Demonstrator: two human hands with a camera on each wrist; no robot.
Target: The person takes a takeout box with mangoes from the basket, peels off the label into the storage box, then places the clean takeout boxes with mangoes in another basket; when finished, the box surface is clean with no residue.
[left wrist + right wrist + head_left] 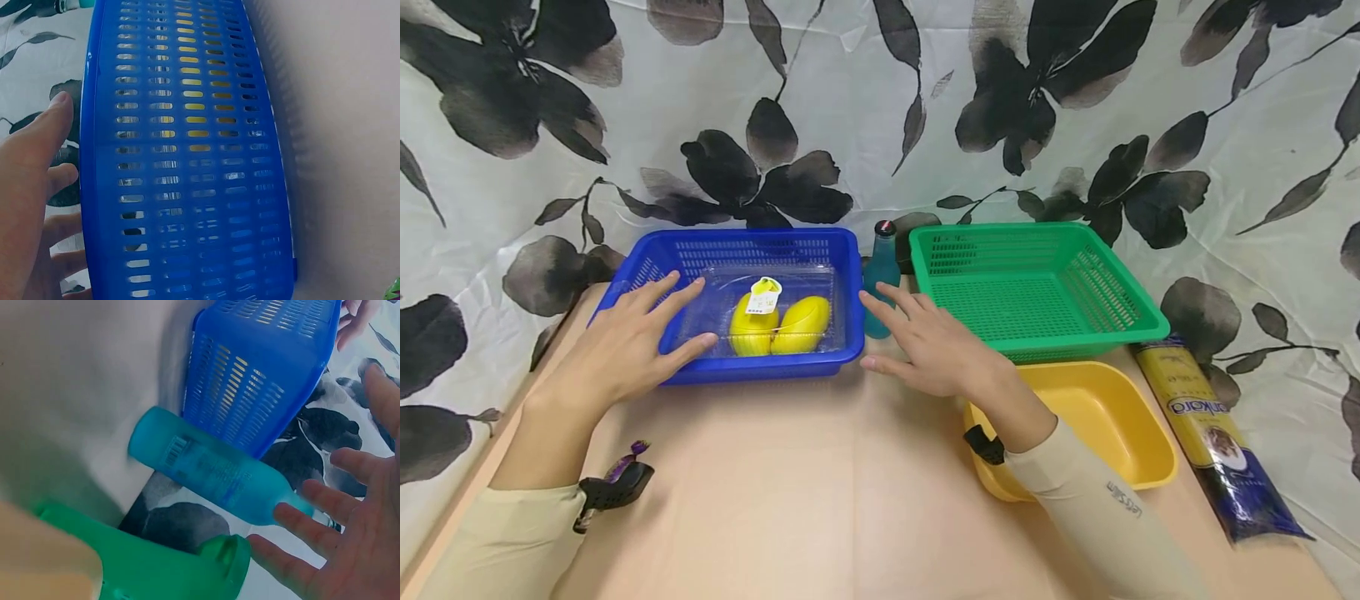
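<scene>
Counter (820, 467): smooth beige surface, draped at the rear with floral cloth. Green basket (1037, 283) and blue basket (752, 292): perforated rigid plastic; the blue one holds a clear box of two yellow lemons (778, 325). Left hand (625, 342): grip open, straight fingers resting on the blue rim. Right hand (925, 337): grip open, holding nothing, fingertips beside the upright teal bottle (880, 279) between the baskets. Risk: a sideways brush could topple that narrow bottle

cream long sleeves (1097, 508), small grey lettering on the right; black clip-like wrist mounts (613, 490) at both cuffs.
</scene>
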